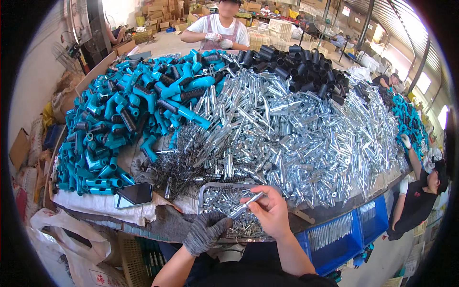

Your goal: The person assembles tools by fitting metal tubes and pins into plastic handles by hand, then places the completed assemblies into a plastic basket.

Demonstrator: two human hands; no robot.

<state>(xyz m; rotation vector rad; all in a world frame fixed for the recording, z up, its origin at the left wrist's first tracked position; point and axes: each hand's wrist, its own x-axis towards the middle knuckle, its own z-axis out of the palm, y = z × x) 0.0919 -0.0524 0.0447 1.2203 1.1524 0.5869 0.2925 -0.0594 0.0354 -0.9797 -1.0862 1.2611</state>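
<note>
Near the front edge of the table I hold a short silver metal shaft at a slant. My left hand, in a grey knitted glove, is closed around its lower end. The bare fingers of my right hand pinch the upper end. Beneath both hands sits a grey tray with many small metal parts in it, partly hidden by the hands. Dark coil springs are heaped just beyond the tray. A large pile of silver metal shafts spreads behind and to the right.
Teal plastic handles are piled left, black tubes at the back. A phone lies at the left front. Blue bins with rods stand at the right edge. One person sits opposite; another works at right.
</note>
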